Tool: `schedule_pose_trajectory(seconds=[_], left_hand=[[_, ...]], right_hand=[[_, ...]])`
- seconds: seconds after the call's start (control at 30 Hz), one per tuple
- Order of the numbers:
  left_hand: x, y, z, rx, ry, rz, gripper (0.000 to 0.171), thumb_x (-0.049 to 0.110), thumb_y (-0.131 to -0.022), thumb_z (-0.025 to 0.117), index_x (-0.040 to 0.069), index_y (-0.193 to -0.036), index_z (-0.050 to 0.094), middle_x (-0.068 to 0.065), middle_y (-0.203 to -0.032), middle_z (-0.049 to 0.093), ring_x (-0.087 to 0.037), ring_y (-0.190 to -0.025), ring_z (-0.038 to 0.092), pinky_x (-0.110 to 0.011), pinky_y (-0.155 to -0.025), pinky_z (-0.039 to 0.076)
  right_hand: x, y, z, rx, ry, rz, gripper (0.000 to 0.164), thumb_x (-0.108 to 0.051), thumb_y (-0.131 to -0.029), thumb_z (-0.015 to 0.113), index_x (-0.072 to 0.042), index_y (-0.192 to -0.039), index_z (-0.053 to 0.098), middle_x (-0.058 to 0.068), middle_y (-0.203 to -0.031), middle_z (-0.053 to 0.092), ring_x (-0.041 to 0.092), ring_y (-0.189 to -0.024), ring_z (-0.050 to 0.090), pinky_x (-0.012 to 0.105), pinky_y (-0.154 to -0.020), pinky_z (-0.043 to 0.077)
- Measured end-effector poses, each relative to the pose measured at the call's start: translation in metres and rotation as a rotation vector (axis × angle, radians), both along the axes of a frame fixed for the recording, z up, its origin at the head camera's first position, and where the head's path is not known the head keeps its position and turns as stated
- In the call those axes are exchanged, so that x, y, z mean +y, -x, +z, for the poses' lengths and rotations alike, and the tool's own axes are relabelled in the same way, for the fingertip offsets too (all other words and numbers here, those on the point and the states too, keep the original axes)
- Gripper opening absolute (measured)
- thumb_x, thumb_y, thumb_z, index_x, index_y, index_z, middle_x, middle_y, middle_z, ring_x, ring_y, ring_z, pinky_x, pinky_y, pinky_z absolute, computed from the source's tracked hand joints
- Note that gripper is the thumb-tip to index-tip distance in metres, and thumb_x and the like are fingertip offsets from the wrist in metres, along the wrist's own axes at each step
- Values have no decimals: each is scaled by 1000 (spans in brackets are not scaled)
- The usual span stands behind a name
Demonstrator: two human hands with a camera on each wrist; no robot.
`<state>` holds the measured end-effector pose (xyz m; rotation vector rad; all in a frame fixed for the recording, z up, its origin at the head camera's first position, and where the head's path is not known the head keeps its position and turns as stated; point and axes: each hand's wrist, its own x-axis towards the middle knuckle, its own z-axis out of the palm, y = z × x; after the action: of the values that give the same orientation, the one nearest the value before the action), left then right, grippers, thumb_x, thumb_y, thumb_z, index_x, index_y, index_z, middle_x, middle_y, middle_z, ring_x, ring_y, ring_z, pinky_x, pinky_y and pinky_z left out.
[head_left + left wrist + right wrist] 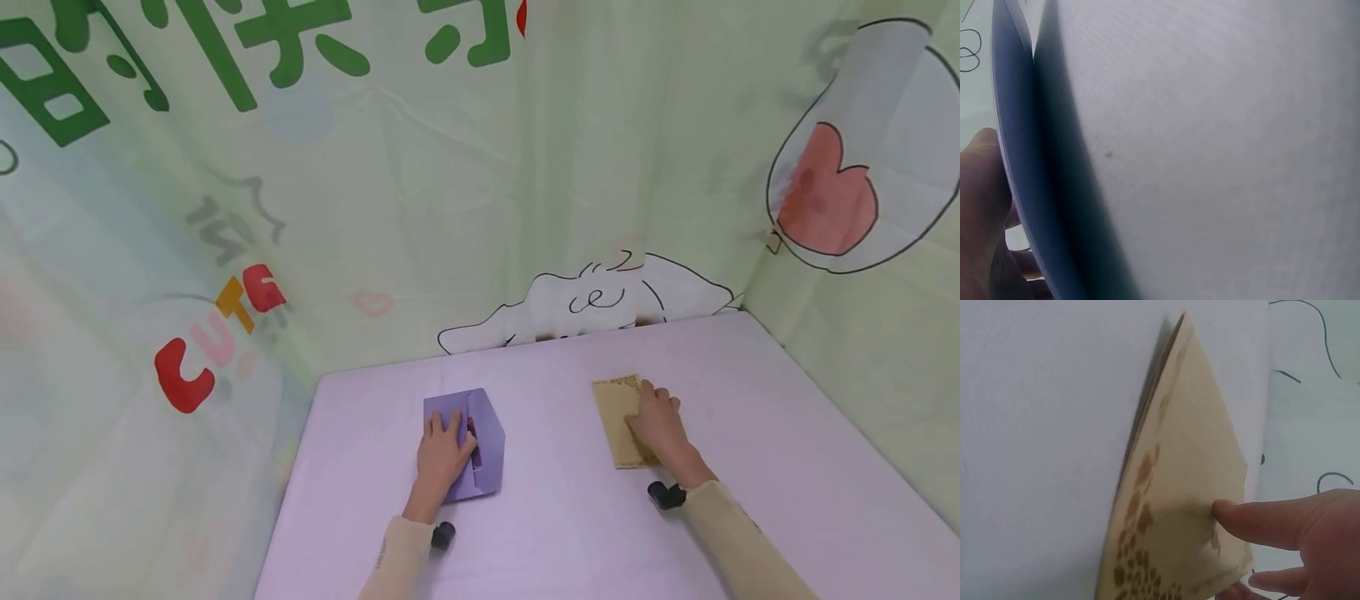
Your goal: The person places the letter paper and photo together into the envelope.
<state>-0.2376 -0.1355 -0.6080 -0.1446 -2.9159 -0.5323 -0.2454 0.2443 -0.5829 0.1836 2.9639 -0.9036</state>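
Observation:
A purple envelope (491, 442) lies on the table with its pointed flap spread to the right. My left hand (442, 454) rests on its body, fingers spread and fairly straight. Beside the thumb, a narrow dark and red detail (474, 446) shows near the flap's fold. In the left wrist view, the envelope's edge (1016, 125) runs close past the thumb. To the right, my right hand (662, 425) pinches a tan paper card (618, 421) at its right side. The right wrist view shows the thumb on the card's face, brown spotted print (1138, 562) along its border, and layered edges.
A pale lilac cloth covers the table (547, 517). Printed curtains (450, 208) hang right behind the table and along both sides. Small black wrist cameras (666, 495) sit at both cuffs.

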Motion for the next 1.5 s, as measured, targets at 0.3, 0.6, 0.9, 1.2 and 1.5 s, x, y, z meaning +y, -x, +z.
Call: schedule_pose_trajectory(seconds=[0.3, 0.6, 0.9, 1.2, 1.5], left_hand=[[0, 0, -2, 25, 19, -7, 56, 37, -92, 55, 9, -141, 57, -35, -142, 48, -50, -130, 49, -55, -97, 50], [-1, 0, -1, 38, 18, -5, 55, 36, -91, 56, 8, -138, 59, -34, -140, 49, -49, -128, 50, -56, -96, 51], [-2, 1, -4, 54, 12, -16, 55, 36, -91, 55, 7, -137, 59, -36, -139, 49, -51, -127, 50, -57, -95, 51], [-3, 2, -6, 47, 25, -13, 56, 38, -92, 54, 8, -139, 59, -35, -140, 49, -51, -128, 50, -56, -97, 50], [-2, 2, -5, 60, 19, -18, 55, 37, -92, 55, 9, -139, 59, -35, -140, 49, -51, -128, 50, -56, -99, 50]], right_hand=[[26, 4, -10, 3, 161, -25, 52, -4, -97, 47, 17, -144, 35, 34, -116, 56, 34, -92, 57, 39, -74, 50], [39, 11, -13, 4, 227, -71, 46, -8, -98, 48, 12, -139, 46, 28, -109, 61, 30, -88, 58, 29, -67, 45], [32, 9, -5, -7, 366, -47, 47, -9, -101, 48, 12, -143, 43, 32, -117, 60, 22, -84, 59, 25, -63, 48], [12, 9, 3, -18, 417, 5, 47, -9, -102, 49, 12, -143, 42, 34, -119, 59, 28, -91, 61, 25, -65, 49], [-10, 16, 0, -22, 438, 35, 46, -7, -100, 50, 9, -143, 45, 31, -116, 61, 24, -87, 62, 26, -67, 50]])
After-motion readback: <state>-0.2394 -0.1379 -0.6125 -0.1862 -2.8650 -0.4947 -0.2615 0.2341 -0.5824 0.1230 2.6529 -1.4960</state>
